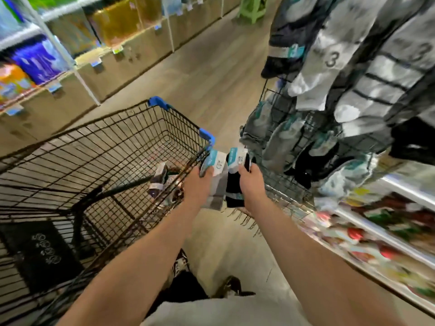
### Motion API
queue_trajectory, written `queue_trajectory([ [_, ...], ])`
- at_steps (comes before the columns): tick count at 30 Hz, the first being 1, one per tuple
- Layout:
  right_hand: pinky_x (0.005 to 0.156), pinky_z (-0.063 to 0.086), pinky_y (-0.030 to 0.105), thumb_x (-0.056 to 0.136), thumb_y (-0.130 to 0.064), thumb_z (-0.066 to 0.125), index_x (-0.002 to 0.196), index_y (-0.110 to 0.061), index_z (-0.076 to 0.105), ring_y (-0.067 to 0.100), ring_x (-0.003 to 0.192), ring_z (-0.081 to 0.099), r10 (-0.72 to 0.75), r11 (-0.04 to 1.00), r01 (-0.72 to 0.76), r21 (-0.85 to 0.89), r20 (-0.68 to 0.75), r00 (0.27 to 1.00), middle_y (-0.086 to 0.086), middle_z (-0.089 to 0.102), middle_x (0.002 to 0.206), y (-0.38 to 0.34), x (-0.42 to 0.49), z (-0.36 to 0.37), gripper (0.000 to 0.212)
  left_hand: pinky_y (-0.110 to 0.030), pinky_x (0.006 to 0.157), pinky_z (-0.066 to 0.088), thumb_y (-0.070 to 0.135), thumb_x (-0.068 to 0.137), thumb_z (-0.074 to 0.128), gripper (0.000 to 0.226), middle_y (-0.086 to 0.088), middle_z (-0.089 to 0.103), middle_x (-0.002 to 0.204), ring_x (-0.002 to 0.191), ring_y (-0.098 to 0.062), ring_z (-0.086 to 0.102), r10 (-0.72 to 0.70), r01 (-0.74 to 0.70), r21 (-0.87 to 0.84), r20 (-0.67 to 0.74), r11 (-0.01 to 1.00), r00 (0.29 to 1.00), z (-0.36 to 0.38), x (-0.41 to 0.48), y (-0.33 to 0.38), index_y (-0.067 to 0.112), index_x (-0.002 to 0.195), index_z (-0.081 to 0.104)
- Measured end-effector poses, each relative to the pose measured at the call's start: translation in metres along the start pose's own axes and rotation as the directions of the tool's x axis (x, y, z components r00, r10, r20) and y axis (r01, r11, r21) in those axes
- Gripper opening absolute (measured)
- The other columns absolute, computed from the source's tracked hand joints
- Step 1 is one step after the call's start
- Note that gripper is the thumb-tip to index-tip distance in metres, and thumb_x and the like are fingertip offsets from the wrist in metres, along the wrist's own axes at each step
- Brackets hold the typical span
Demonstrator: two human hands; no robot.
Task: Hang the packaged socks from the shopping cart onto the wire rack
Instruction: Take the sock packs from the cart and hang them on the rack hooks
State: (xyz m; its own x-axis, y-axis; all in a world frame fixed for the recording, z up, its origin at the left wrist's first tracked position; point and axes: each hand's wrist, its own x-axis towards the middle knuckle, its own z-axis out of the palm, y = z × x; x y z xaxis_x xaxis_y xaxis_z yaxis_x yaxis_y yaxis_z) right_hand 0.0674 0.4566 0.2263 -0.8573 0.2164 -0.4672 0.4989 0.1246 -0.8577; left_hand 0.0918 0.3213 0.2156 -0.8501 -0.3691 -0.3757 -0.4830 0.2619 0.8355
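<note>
My left hand (196,184) grips a pack of grey socks (216,187) by its teal-and-white card. My right hand (250,182) grips a pack of black socks (233,191) the same way. Both packs hang side by side between the cart and the rack. The black wire shopping cart (98,147) stands at left with a few more sock packs (162,182) lying in its near right corner. The wire rack (294,128) rises at right, hung with several grey, white and black sock packs (367,74). The view is motion-blurred.
Shelves with boxed and bagged goods (70,55) line the far left of the aisle. A low shelf of colourful packets (376,236) runs along the right, under the rack. A green stool (253,8) stands far down the wooden floor. My shoes (181,264) show below.
</note>
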Motion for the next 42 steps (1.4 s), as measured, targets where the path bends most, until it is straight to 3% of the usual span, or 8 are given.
queue_trajectory([
  [7,0.091,0.058,0.051,0.089,-0.019,0.062,0.096,-0.044,0.059,0.025,0.1,0.069,0.064,0.997,-0.064,0.035,-0.019,0.998,-0.005,0.071,0.105,0.054,0.017,-0.059,0.026,-0.033,0.104,0.039,0.032,0.102,0.054,0.051,-0.012,0.055,0.141,0.134,-0.03,0.05,0.065,-0.076,0.082,0.125,0.994,0.99,0.063,-0.007,-0.011,0.006,0.145,0.048],
  [12,0.087,0.059,0.046,0.1,-0.019,0.054,0.103,-0.033,0.058,0.024,0.097,0.066,0.078,0.997,-0.078,0.003,-0.1,0.992,-0.01,0.064,0.095,0.095,0.046,-0.071,0.015,-0.021,0.08,0.044,0.032,0.105,0.049,0.053,0.005,0.049,0.132,0.112,-0.013,0.053,0.014,-0.027,0.058,0.203,0.998,0.979,0.098,0.015,-0.041,0.013,0.153,0.038],
  [15,0.094,0.056,0.047,0.1,-0.022,0.052,0.106,-0.034,0.061,0.021,0.102,0.066,0.05,0.998,-0.054,-0.015,-0.185,0.981,-0.012,0.067,0.101,0.127,0.08,-0.067,0.016,-0.009,0.056,0.042,0.028,0.105,0.052,0.039,-0.005,0.063,0.123,0.086,-0.01,0.058,0.068,-0.089,0.082,0.235,0.993,0.97,0.124,0.041,-0.063,0.009,0.139,0.052],
  [24,0.08,0.06,0.051,0.102,-0.025,0.054,0.103,-0.038,0.061,0.022,0.093,0.067,-0.049,0.985,-0.014,-0.17,-0.364,0.93,-0.008,0.069,0.1,0.176,0.188,-0.061,0.015,-0.039,0.086,0.054,0.037,0.102,0.051,0.042,-0.004,0.064,0.131,0.111,-0.021,0.062,0.137,-0.161,0.035,0.374,0.986,0.917,0.205,0.113,-0.119,0.021,0.141,0.05],
  [28,0.101,0.052,0.051,0.104,-0.028,0.054,0.139,-0.024,0.058,0.032,0.119,0.062,-0.004,0.986,-0.067,-0.156,-0.415,0.91,0.006,0.067,0.13,0.184,0.221,-0.06,0.035,-0.03,0.085,0.05,0.032,0.104,0.05,0.044,-0.001,0.06,0.136,0.113,-0.017,0.06,0.158,-0.172,-0.001,0.397,0.985,0.904,0.231,0.136,-0.129,0.022,0.147,0.045],
  [32,0.089,0.059,0.054,0.104,-0.023,0.051,0.144,-0.033,0.051,0.035,0.106,0.068,0.026,0.992,-0.072,-0.105,-0.382,0.924,0.01,0.068,0.127,0.197,0.244,-0.052,0.041,-0.038,0.1,0.05,0.034,0.105,0.049,0.05,0.002,0.055,0.137,0.118,-0.017,0.056,0.142,-0.146,-0.02,0.391,0.989,0.909,0.249,0.15,-0.132,0.023,0.152,0.036],
  [37,0.082,0.049,0.031,0.103,-0.01,0.047,0.145,-0.027,0.052,0.03,0.104,0.062,0.066,0.996,-0.084,-0.037,-0.346,0.936,0.011,0.064,0.132,0.204,0.268,-0.045,0.046,-0.026,0.078,0.048,0.031,0.105,0.049,0.035,0.0,0.065,0.125,0.105,-0.016,0.061,0.169,-0.166,-0.042,0.381,0.985,0.909,0.264,0.171,-0.139,0.023,0.139,0.049],
  [42,0.084,0.056,0.035,0.102,-0.01,0.048,0.147,-0.025,0.051,0.027,0.101,0.064,0.087,0.996,-0.077,0.046,-0.329,0.94,0.006,0.065,0.127,0.204,0.266,-0.043,0.047,-0.024,0.081,0.045,0.031,0.106,0.049,0.041,0.002,0.061,0.13,0.109,-0.014,0.057,0.184,-0.185,-0.034,0.394,0.982,0.901,0.265,0.178,-0.147,0.022,0.145,0.045],
])
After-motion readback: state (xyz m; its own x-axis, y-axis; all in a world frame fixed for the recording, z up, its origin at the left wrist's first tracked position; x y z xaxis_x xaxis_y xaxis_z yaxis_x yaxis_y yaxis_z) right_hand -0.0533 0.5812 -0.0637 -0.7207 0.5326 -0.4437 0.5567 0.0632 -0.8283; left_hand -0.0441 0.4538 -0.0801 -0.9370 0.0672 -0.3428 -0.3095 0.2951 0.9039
